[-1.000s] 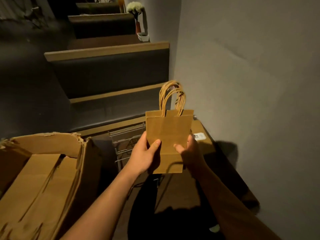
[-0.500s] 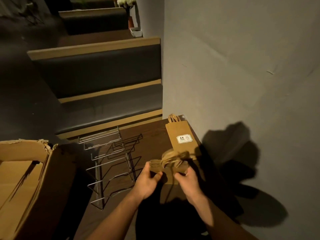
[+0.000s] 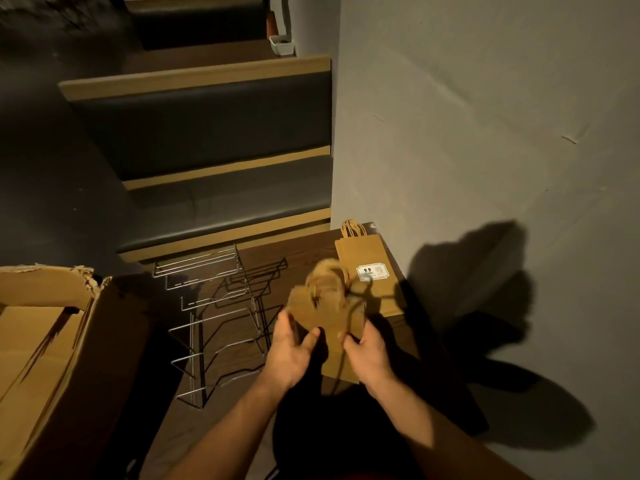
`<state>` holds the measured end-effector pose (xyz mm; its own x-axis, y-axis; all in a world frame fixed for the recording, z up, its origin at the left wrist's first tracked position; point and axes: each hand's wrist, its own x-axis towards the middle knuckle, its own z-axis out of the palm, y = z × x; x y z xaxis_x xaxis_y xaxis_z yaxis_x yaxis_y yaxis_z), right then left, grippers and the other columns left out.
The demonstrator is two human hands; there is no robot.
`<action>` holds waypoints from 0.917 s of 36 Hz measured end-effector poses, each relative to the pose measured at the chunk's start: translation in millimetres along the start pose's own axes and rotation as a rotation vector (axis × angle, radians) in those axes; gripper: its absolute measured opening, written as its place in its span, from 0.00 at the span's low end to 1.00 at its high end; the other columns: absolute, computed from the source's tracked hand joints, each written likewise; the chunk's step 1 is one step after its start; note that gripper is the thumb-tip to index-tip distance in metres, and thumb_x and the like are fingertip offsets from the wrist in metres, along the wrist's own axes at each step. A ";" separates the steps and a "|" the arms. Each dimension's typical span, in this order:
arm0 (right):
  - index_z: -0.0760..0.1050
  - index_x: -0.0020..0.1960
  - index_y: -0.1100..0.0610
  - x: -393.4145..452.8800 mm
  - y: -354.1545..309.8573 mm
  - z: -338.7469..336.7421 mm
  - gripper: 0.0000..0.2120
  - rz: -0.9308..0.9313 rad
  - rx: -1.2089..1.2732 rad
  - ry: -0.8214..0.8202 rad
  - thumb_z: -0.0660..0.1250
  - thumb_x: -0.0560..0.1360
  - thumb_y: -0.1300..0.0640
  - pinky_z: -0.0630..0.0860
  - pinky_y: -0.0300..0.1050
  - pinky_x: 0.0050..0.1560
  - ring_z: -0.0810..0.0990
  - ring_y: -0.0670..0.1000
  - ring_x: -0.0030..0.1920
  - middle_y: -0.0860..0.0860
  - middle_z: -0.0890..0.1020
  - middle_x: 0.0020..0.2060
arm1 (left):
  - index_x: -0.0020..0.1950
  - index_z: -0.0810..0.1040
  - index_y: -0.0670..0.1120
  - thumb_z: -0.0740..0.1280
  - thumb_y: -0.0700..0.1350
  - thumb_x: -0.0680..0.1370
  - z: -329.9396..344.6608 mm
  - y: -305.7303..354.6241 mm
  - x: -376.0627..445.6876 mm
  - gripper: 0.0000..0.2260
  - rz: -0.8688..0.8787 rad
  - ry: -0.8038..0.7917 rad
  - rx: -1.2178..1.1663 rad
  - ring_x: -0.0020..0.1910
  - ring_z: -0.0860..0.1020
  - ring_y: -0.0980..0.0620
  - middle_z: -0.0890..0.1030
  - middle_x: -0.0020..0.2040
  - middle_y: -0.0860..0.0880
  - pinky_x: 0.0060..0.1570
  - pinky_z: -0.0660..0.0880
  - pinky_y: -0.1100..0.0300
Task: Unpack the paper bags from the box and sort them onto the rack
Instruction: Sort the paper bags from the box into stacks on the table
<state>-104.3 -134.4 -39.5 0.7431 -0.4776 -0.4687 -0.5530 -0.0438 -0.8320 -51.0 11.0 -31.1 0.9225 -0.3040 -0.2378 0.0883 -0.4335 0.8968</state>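
Left hand [image 3: 292, 351]: forearm bare, reaching forward from lower centre; thumb on top, fingers curled beneath, gripping the left edge of a paper bag [image 3: 332, 327]. Right hand [image 3: 369, 355]: forearm bare, angled in from lower right; thumb forward, gripping the bag's right edge.

A plain grey wall [image 3: 485, 116] fills the right side, scuffed in places and carrying a large dark shadow low down. Against it stands a dark wooden table [image 3: 298, 251], lit warmly from above. Beyond the table sits a booth bench [image 3: 207, 133] with dark padded back and seat and light wooden trim. A second bench [image 3: 194, 26] lies farther off, with a small white tray [image 3: 282, 45] by the wall. The floor [image 3: 41, 168] on the left is dark and dim.
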 end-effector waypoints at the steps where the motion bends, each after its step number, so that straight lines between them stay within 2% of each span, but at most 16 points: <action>1: 0.74 0.64 0.49 -0.1 -4.3 0.5 0.17 -0.017 -0.005 0.004 0.68 0.77 0.58 0.73 0.45 0.60 0.77 0.48 0.59 0.46 0.80 0.56 | 0.73 0.59 0.56 0.71 0.48 0.75 -1.6 2.9 -1.9 0.30 0.036 0.009 0.064 0.67 0.66 0.58 0.64 0.67 0.55 0.70 0.62 0.59; 3: 0.73 0.64 0.50 0.2 -10.8 2.8 0.16 -0.038 0.015 0.028 0.67 0.77 0.59 0.74 0.47 0.62 0.77 0.48 0.60 0.47 0.80 0.57 | 0.78 0.52 0.54 0.73 0.48 0.74 -3.0 3.9 -5.2 0.40 0.146 -0.046 0.159 0.67 0.59 0.62 0.57 0.68 0.57 0.70 0.56 0.64; 6: 0.75 0.56 0.47 -3.9 -19.4 11.9 0.12 -0.081 0.100 0.028 0.67 0.76 0.61 0.78 0.49 0.58 0.81 0.47 0.54 0.45 0.82 0.51 | 0.79 0.50 0.54 0.76 0.49 0.71 0.7 -1.1 -8.8 0.45 0.228 -0.277 0.228 0.70 0.59 0.60 0.56 0.72 0.55 0.69 0.54 0.74; 7: 0.75 0.53 0.47 -6.1 -21.2 16.2 0.11 -0.104 0.103 0.012 0.67 0.75 0.60 0.79 0.48 0.55 0.81 0.45 0.52 0.44 0.83 0.48 | 0.80 0.49 0.53 0.76 0.49 0.71 2.5 -1.5 -9.6 0.46 0.228 -0.309 0.237 0.72 0.58 0.59 0.55 0.74 0.53 0.66 0.52 0.79; 9: 0.76 0.49 0.49 -10.7 -25.0 24.6 0.08 -0.163 0.088 -0.027 0.69 0.73 0.60 0.80 0.46 0.52 0.82 0.45 0.47 0.46 0.83 0.44 | 0.80 0.49 0.50 0.74 0.46 0.73 4.1 -0.5 -7.3 0.44 0.208 -0.247 0.200 0.71 0.60 0.59 0.57 0.72 0.53 0.63 0.52 0.83; 12: 0.77 0.45 0.49 -9.5 -24.1 33.5 0.06 -0.233 -0.021 -0.064 0.73 0.70 0.51 0.79 0.42 0.48 0.81 0.44 0.45 0.44 0.83 0.41 | 0.75 0.62 0.51 0.66 0.40 0.78 -2.3 8.5 -2.8 0.27 0.217 -0.120 0.136 0.65 0.71 0.58 0.72 0.65 0.56 0.63 0.66 0.72; 14: 0.79 0.47 0.45 -8.3 -22.2 32.2 0.11 -0.219 -0.097 -0.119 0.71 0.69 0.42 0.79 0.41 0.51 0.81 0.43 0.48 0.43 0.83 0.44 | 0.69 0.71 0.48 0.61 0.36 0.80 -9.4 7.8 2.7 0.18 0.100 -0.035 0.060 0.61 0.77 0.50 0.79 0.58 0.52 0.56 0.72 0.64; 17: 0.77 0.56 0.44 -4.5 -17.6 22.0 0.11 -0.176 -0.096 -0.145 0.70 0.74 0.47 0.74 0.42 0.58 0.76 0.45 0.57 0.43 0.80 0.55 | 0.60 0.75 0.43 0.58 0.32 0.80 -16.6 12.8 2.5 0.13 -0.159 0.025 -0.313 0.51 0.80 0.41 0.83 0.50 0.45 0.47 0.77 0.53; 19: 0.70 0.66 0.47 1.2 -13.7 9.5 0.22 -0.126 -0.077 -0.103 0.72 0.73 0.50 0.70 0.44 0.64 0.70 0.46 0.63 0.44 0.72 0.61 | 0.59 0.75 0.44 0.57 0.31 0.80 -20.2 19.8 -0.5 0.14 -0.272 0.012 -0.527 0.46 0.82 0.43 0.84 0.48 0.44 0.42 0.79 0.53; 21: 0.68 0.68 0.50 6.9 -10.8 -1.7 0.28 0.008 0.042 -0.111 0.74 0.72 0.51 0.70 0.48 0.66 0.70 0.49 0.65 0.46 0.71 0.62 | 0.59 0.75 0.44 0.57 0.31 0.80 -23.2 21.2 -1.2 0.14 -0.330 -0.015 -0.665 0.50 0.83 0.41 0.84 0.52 0.41 0.48 0.80 0.47; 23: 0.73 0.62 0.54 11.2 -8.4 -6.3 0.22 0.061 0.095 -0.146 0.74 0.72 0.52 0.72 0.44 0.61 0.74 0.49 0.62 0.47 0.76 0.60 | 0.61 0.75 0.42 0.58 0.31 0.80 -25.0 21.6 -2.3 0.13 -0.351 -0.037 -0.700 0.54 0.81 0.38 0.83 0.54 0.39 0.56 0.77 0.41; 25: 0.76 0.51 0.57 8.5 -11.2 -7.5 0.11 0.026 0.097 -0.130 0.74 0.72 0.55 0.74 0.41 0.52 0.79 0.50 0.56 0.50 0.82 0.52 | 0.62 0.74 0.40 0.61 0.32 0.79 -24.4 19.6 -3.6 0.13 -0.369 -0.047 -0.709 0.55 0.81 0.37 0.83 0.55 0.38 0.57 0.76 0.39; 28: 0.73 0.40 0.58 5.6 -13.9 -8.0 0.09 0.023 0.204 -0.123 0.72 0.74 0.57 0.75 0.45 0.48 0.82 0.52 0.48 0.53 0.85 0.44 | 0.63 0.74 0.39 0.63 0.37 0.80 -23.7 19.0 -7.5 0.12 -0.421 -0.065 -0.797 0.51 0.82 0.39 0.82 0.56 0.36 0.52 0.79 0.43; 30: 0.76 0.41 0.59 8.3 -12.7 -10.3 0.08 0.065 0.312 -0.162 0.74 0.72 0.57 0.76 0.47 0.48 0.82 0.54 0.48 0.56 0.85 0.45 | 0.62 0.77 0.40 0.61 0.40 0.81 -26.5 18.3 -10.1 0.11 -0.462 -0.092 -0.889 0.48 0.83 0.41 0.82 0.56 0.36 0.48 0.81 0.47; 31: 0.78 0.48 0.59 8.9 -13.5 -12.0 0.14 0.094 0.346 -0.172 0.77 0.69 0.53 0.77 0.48 0.53 0.82 0.55 0.52 0.57 0.84 0.48 | 0.60 0.78 0.40 0.60 0.41 0.82 -28.4 18.5 -11.5 0.11 -0.474 -0.105 -0.919 0.47 0.84 0.42 0.83 0.55 0.37 0.47 0.82 0.48; 33: 0.76 0.61 0.58 15.9 -6.6 -15.6 0.36 0.162 0.375 -0.162 0.81 0.59 0.44 0.76 0.56 0.61 0.81 0.56 0.57 0.56 0.83 0.55 | 0.57 0.79 0.41 0.59 0.41 0.82 -31.3 18.0 -13.1 0.10 -0.476 -0.117 -0.937 0.44 0.84 0.44 0.84 0.52 0.38 0.46 0.82 0.49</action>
<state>-94.7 -155.4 -36.8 0.7237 -0.3072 -0.6180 -0.5149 0.3560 -0.7799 -49.8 33.7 -0.2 0.6789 -0.3765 -0.6304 0.7323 0.2838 0.6191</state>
